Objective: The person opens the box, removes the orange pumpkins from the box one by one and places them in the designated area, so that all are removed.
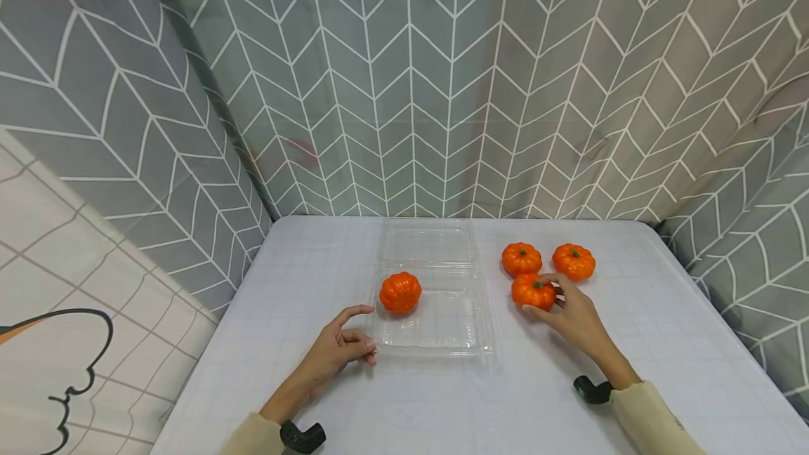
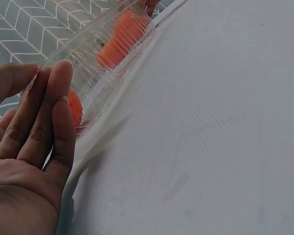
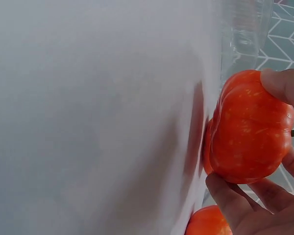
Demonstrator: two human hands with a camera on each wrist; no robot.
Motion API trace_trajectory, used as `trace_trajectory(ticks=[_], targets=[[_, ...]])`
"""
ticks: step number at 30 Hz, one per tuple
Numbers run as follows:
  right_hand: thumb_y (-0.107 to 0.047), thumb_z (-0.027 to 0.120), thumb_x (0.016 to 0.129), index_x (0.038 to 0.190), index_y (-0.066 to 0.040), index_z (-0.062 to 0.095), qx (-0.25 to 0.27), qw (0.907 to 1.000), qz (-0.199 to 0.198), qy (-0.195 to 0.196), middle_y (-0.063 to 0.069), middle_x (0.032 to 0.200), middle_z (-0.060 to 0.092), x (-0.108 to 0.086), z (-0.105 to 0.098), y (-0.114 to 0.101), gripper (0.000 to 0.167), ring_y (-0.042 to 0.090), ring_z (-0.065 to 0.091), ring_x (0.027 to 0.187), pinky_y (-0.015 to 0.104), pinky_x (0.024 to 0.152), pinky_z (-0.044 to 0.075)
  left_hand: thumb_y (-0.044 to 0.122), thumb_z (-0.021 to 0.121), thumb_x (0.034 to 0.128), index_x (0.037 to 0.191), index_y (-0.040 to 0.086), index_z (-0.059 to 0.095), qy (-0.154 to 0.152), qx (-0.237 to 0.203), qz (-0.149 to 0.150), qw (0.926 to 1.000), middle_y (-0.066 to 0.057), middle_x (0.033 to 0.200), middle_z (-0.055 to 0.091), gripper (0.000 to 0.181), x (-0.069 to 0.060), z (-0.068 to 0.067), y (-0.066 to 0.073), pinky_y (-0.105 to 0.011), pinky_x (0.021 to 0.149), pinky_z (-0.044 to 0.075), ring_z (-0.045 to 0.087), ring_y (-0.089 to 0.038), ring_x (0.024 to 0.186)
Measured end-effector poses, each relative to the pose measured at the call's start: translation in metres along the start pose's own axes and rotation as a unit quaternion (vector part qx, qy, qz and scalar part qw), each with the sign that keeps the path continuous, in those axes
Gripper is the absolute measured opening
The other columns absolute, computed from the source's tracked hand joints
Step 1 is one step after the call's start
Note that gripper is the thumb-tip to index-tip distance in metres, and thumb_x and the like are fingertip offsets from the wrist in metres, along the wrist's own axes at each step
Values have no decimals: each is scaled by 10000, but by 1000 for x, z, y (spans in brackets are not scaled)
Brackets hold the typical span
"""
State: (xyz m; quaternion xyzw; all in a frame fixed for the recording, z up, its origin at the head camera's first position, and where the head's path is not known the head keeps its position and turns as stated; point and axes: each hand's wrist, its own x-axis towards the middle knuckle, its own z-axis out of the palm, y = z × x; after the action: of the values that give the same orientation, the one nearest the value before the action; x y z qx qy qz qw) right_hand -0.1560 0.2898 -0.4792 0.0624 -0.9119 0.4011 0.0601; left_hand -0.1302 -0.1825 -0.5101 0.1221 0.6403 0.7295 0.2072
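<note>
A small orange toy pumpkin (image 1: 532,292) with a green stem is held by my right hand (image 1: 571,318), thumb on one side and fingers on the other. In the right wrist view the same pumpkin (image 3: 252,127) fills the grasp; whether it touches the table is hard to tell. My left hand (image 1: 338,350) is at the left edge of a clear plastic clamshell container (image 1: 436,321), its thumb and fingertips pinching the rim. Inside the container's near half, at the left, lies another pumpkin (image 1: 400,293). The container's lid (image 1: 428,241) lies folded back, away from me.
Two more pumpkins stand just beyond my right hand: one at the left (image 1: 521,259) and one at the right (image 1: 574,262). The white-covered table (image 1: 404,413) ends at a patterned grey curtain (image 1: 430,90) behind, with similar curtains at both sides.
</note>
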Motion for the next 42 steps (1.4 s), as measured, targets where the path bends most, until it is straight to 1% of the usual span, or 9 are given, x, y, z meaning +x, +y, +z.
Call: trace_trajectory(ticks=[4,11,16,22,25,32,38,42], targets=[[-299,864,864,1303,-12,519,-40,9999,91,-53,224,1389,538,0,0,4,629,450,510,1280,576,1033,472,69,736,956,1559,48,311,10,-3,-18,10000,-89,921,733,738,0,0,0,-392,866,603,735,-227,791],[-289,864,865,1291,-14,508,-145,9997,177,-48,241,1377,535,-2,-1,8,620,458,511,1271,581,1028,477,67,733,958,1556,59,323,6,22,-3,10000,-90,926,732,725,-2,0,0,-390,862,604,734,-227,795],[-274,868,859,1286,-4,505,-161,9997,158,-40,252,1377,534,-1,-2,9,622,458,513,1266,582,1028,475,57,719,966,1552,38,317,-64,38,89,9999,-88,928,733,711,-2,0,-1,-387,861,604,735,-223,798],[-222,861,864,1287,-7,486,-185,9997,125,-55,255,1384,526,-1,-3,10,605,456,507,1273,582,1032,469,67,719,969,1550,38,319,-87,50,116,9999,-82,925,735,706,-1,0,-1,-383,862,604,736,-220,798],[-218,862,864,1310,-4,475,-202,9997,103,-83,262,1385,527,-1,-3,9,628,464,509,1269,589,1028,471,69,721,968,1551,43,318,-74,55,100,9999,-81,922,736,709,-1,-1,-2,-385,862,604,734,-220,797],[-197,874,847,1407,-2,450,-213,9993,201,-225,306,1420,489,-1,-4,7,729,495,494,1270,621,1020,471,74,727,964,1552,79,334,-17,40,21,10000,-80,919,736,707,-1,-1,-2,-395,871,601,734,-226,796],[-169,886,827,1445,5,422,-258,9989,123,-359,294,1454,461,0,-5,7,792,501,480,1296,647,1033,449,82,734,961,1551,106,352,36,32,-49,10000,-83,921,735,703,-1,0,-1,-410,873,600,733,-233,796],[-194,884,829,1430,9,448,-263,9991,-16,-330,291,1461,461,1,-9,5,770,497,474,1296,668,1043,428,81,731,962,1552,93,347,17,35,-15,10000,-84,924,736,704,-1,0,-1,-410,867,602,731,-230,796]])
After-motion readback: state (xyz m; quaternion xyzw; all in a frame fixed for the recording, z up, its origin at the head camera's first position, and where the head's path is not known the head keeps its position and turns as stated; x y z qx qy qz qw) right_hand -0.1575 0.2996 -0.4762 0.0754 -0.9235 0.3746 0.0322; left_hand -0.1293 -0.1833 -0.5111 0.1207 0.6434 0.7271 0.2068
